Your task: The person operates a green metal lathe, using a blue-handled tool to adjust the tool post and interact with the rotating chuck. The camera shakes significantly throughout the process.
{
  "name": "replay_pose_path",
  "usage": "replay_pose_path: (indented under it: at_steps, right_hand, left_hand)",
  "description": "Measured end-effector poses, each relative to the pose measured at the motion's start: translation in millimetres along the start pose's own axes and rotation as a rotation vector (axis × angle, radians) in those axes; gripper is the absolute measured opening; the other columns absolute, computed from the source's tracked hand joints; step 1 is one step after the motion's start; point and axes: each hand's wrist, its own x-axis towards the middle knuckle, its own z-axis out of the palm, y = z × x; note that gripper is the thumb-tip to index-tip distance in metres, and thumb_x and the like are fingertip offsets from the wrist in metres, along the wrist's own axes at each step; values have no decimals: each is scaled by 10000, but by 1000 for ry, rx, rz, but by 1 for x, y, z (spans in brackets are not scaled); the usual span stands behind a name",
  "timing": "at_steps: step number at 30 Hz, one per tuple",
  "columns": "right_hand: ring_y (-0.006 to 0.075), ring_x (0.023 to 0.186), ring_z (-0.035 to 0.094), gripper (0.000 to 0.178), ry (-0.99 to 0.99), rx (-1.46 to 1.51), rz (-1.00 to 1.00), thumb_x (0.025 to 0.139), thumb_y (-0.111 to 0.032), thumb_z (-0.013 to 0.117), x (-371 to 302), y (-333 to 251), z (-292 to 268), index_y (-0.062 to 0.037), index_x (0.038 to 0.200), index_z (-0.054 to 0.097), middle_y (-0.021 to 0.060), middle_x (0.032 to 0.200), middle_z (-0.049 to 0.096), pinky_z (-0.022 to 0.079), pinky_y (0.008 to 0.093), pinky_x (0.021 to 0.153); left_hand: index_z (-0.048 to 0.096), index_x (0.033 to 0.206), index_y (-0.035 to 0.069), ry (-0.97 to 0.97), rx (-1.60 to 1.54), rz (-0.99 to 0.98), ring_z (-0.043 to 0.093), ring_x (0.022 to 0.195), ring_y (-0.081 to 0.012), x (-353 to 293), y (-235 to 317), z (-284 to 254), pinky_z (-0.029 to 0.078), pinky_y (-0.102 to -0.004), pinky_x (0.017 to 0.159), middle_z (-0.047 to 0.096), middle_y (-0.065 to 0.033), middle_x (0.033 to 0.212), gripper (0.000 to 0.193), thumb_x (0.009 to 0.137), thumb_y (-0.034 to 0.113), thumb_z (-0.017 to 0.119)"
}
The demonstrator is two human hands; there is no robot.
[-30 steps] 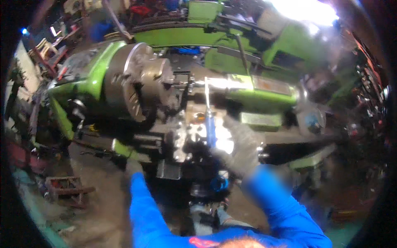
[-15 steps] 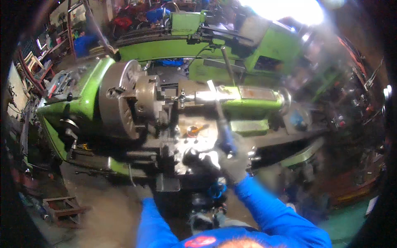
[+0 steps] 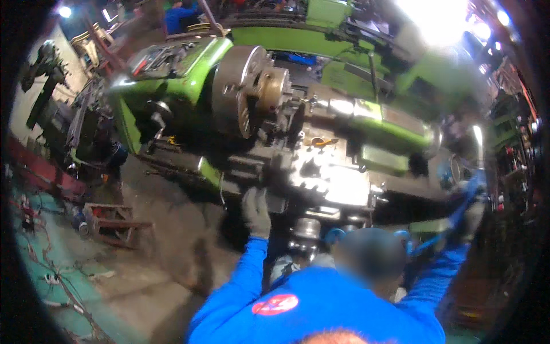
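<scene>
My left hand (image 3: 256, 213), in a pale grey glove, is held in front of the lathe carriage, its fingers stretched upward with nothing seen in them. Out to the far right, my gloved right hand (image 3: 473, 213) is closed around a blue-handled tool (image 3: 473, 182) with a bright metal shaft pointing up. Motion blurs the tool, so its exact kind is unclear. Between my hands lies the lathe's cross slide (image 3: 335, 180), shining under the light. Behind it are the large round chuck (image 3: 235, 92) at the left and the green tailstock (image 3: 395, 127) at the right.
A small orange-handled item (image 3: 325, 142) lies on the carriage. Several tools rest on the green headstock (image 3: 200, 71). A rusty metal stand (image 3: 117, 223) stands on the floor at left. Another green machine (image 3: 269, 39) runs along the back.
My right hand has swung from above the carriage to the far right with the blue-handled tool. My left hand shows more fully now. The view has shifted, moving the lathe rightward and up.
</scene>
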Motion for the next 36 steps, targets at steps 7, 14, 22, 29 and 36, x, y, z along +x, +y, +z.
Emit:
replay_pose_path:
  at_steps: [7, 14, 22, 29, 36]
  right_hand:
    - [161, 885, 603, 567, -338, 52, -43, 1077, -378, 544, 88, -98, 89, -29, 1524, 536, 49, 1124, 656, 540, 349, 823]
    - [408, 1253, 650, 677, -897, -550, -288, 964, -625, 630, 120, 73, 287, -101, 1393, 645, 244, 1353, 678, 495, 484, 1066]
    - [404, 1221, 644, 500, -1095, -742, -325, 996, -482, 576, 63, 91, 349, -103, 1304, 685, 223, 1301, 683, 511, 485, 1064]
    - [421, 1087, 703, 350, -1131, -614, -373, 949, -331, 617, 63, 99, 354, -54, 1120, 747, 251, 1152, 732, 535, 498, 994]
    - [416, 1095, 710, 303, -1091, -635, -343, 896, -269, 651, 59, 100, 358, -58, 1087, 756, 239, 1147, 740, 548, 500, 969]
  left_hand:
    - [629, 1332, 2, -42, -88, 627, 635, 1213, -411, 73, 150, 37, 485, -496, 1080, 672, -229, 1296, 417, 991, 237, 672]
    - [722, 947, 76, -280, 382, 863, 657, 947, -392, 62, 222, 104, 477, -551, 837, 693, -187, 966, 364, 899, 430, 651]
    - [656, 715, 158, -160, 564, 836, 636, 817, -372, 56, 213, 112, 467, -520, 752, 664, -133, 795, 472, 890, 592, 594]
    - [710, 723, 178, -110, 662, 839, 667, 853, -329, 58, 196, 120, 517, -484, 757, 685, -100, 792, 344, 820, 506, 670]
    - [774, 769, 210, -113, 713, 803, 693, 893, -270, 60, 199, 122, 556, -417, 803, 719, -50, 823, 136, 732, 336, 738]
